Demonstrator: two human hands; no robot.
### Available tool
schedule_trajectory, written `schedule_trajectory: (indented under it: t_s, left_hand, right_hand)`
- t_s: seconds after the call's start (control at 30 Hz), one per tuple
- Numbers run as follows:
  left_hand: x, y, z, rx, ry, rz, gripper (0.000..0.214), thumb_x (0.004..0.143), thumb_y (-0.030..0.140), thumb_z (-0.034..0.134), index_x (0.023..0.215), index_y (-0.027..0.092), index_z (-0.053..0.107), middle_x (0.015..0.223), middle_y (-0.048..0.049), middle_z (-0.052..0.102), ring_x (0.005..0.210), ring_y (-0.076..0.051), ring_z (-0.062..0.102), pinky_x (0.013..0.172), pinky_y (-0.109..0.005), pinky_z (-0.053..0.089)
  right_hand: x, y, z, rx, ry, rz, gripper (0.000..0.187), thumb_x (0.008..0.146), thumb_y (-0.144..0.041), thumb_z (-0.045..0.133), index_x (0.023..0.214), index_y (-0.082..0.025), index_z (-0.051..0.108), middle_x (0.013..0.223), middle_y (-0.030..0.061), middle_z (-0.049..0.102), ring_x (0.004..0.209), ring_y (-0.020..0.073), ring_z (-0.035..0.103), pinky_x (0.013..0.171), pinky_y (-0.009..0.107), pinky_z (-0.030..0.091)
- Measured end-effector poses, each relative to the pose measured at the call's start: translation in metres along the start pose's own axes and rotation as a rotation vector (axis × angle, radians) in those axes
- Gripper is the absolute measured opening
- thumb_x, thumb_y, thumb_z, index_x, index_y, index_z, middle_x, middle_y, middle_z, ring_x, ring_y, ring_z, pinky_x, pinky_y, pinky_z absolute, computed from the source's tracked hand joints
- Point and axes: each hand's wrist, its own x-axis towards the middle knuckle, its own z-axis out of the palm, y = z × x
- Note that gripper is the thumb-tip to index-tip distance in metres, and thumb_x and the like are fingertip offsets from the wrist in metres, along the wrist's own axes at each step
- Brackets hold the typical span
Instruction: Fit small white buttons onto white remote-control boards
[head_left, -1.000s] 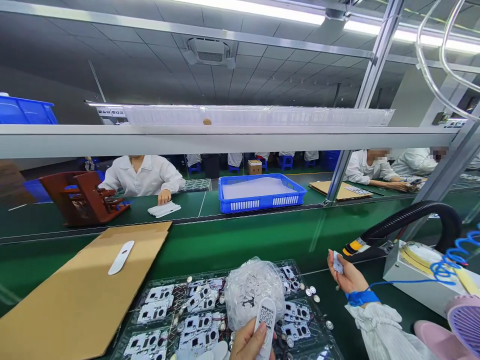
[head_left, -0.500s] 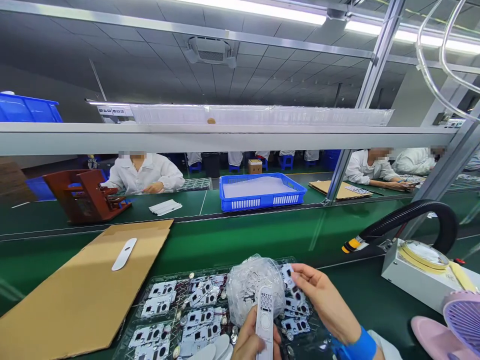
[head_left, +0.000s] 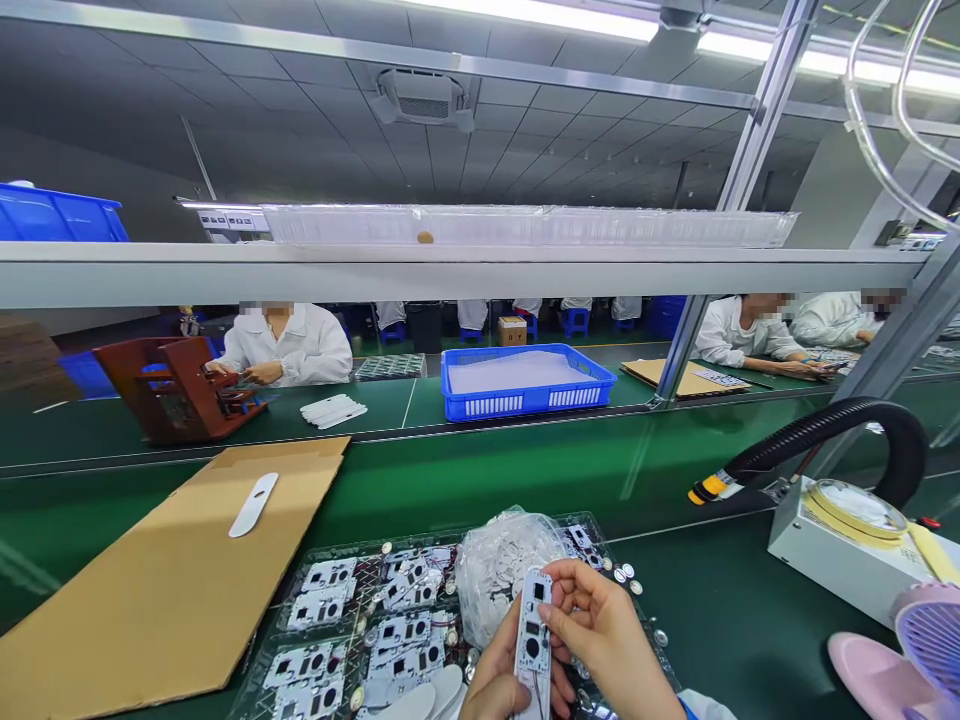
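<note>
My left hand (head_left: 491,672) is closed round a slim white remote control, whose button face is now hidden under a white circuit board (head_left: 533,632). The board lies lengthwise over it, showing dark square and round parts and thin wires near the bottom. My right hand (head_left: 592,625) pinches the board's upper right edge between thumb and fingers. Just behind the hands sits a clear plastic bag (head_left: 506,565) of small white pieces. It rests on a clear tray (head_left: 360,548) holding several more circuit boards (head_left: 409,640) and round metal discs. White covers (head_left: 420,700) lie at the near edge.
On the left, a cardboard sheet (head_left: 165,570) carries one white cover (head_left: 253,505). A black hose (head_left: 825,430), a grey box (head_left: 825,545) and a pink fan (head_left: 926,630) stand right. Beyond the green ledge are a blue basket (head_left: 525,400) and co-workers in white.
My right hand has brought a circuit board from the tray's right side leftward onto the remote control in my left hand. Several discs now show at the tray's right edge.
</note>
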Motion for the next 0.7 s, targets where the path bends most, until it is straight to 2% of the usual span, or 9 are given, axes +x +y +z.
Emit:
schedule_trajectory:
  t_s: [0.13,0.3,0.4,0.5,0.53,0.6,0.67,0.7]
  left_hand:
    - [0.0,-0.002,-0.002,0.0,-0.047,0.036,0.103,0.052,0.01,0.05,0.142,0.009,-0.001,0.078,-0.0075,0.068,0.069,-0.019,0.062,0.071,-0.031,0.041]
    - [0.001,-0.008,0.0,0.026,-0.006,0.095,0.094,0.067,0.021,0.06,0.141,0.008,0.003,0.079,-0.0084,0.068,0.068,-0.018,0.062,0.069,-0.03,0.042]
    - [0.001,-0.013,0.0,0.061,0.064,0.154,0.086,0.074,0.027,0.059,0.14,0.005,0.009,0.082,-0.0097,0.066,0.065,-0.018,0.061,0.066,-0.03,0.044]
    - [0.001,-0.015,-0.001,0.05,0.062,0.174,0.074,0.075,0.03,0.059,0.136,0.011,0.021,0.092,-0.0105,0.064,0.065,-0.018,0.062,0.065,-0.031,0.045]
    - [0.001,-0.016,-0.001,0.051,0.036,0.177,0.068,0.075,0.032,0.058,0.133,0.015,0.028,0.092,-0.0098,0.064,0.064,-0.018,0.063,0.065,-0.031,0.045]
    - [0.004,-0.018,-0.002,0.073,-0.01,0.188,0.056,0.075,0.037,0.059,0.124,0.02,0.038,0.089,-0.0077,0.064,0.063,-0.017,0.063,0.062,-0.029,0.045]
    - [0.008,-0.023,-0.003,0.113,-0.026,0.194,0.05,0.074,0.042,0.059,0.117,0.023,0.042,0.085,-0.006,0.064,0.061,-0.016,0.062,0.058,-0.026,0.043]
    - [0.01,-0.025,-0.003,0.13,-0.024,0.192,0.05,0.073,0.044,0.06,0.115,0.024,0.042,0.083,-0.0054,0.064,0.06,-0.015,0.062,0.056,-0.025,0.042]
  right_hand:
    - [0.001,0.001,-0.002,-0.025,-0.005,-0.023,0.033,0.072,-0.031,0.067,0.098,-0.018,0.053,0.078,0.0002,0.052,0.06,0.0104,0.053,0.053,0.022,0.048]
    - [-0.001,0.001,-0.003,-0.066,0.0,-0.034,0.032,0.074,-0.032,0.064,0.1,-0.018,0.053,0.077,0.0,0.051,0.058,0.0102,0.052,0.053,0.023,0.048]
    - [-0.002,0.0,-0.004,-0.119,0.031,-0.062,0.035,0.074,-0.032,0.064,0.103,-0.018,0.05,0.077,-0.0004,0.051,0.055,0.0102,0.053,0.052,0.024,0.047]
    - [-0.001,-0.001,-0.005,-0.111,0.1,-0.091,0.046,0.072,-0.033,0.067,0.111,-0.021,0.044,0.08,-0.0017,0.05,0.051,0.0083,0.052,0.05,0.022,0.045]
    - [0.0,-0.002,-0.005,-0.071,0.068,-0.076,0.045,0.073,-0.034,0.067,0.109,-0.02,0.045,0.078,-0.0022,0.05,0.048,0.007,0.05,0.048,0.021,0.043]
    - [0.0,-0.005,-0.004,0.055,-0.078,-0.014,0.036,0.075,-0.039,0.064,0.097,-0.015,0.05,0.069,-0.0023,0.052,0.042,0.0049,0.046,0.042,0.018,0.037]
    - [0.0,-0.007,-0.003,0.175,-0.203,0.045,0.034,0.074,-0.043,0.065,0.08,-0.013,0.051,0.058,-0.0017,0.053,0.038,0.0042,0.043,0.037,0.015,0.028]
    - [0.0,-0.008,-0.003,0.219,-0.227,0.065,0.034,0.073,-0.043,0.066,0.075,-0.012,0.05,0.053,-0.0016,0.053,0.037,0.0043,0.043,0.035,0.014,0.023]
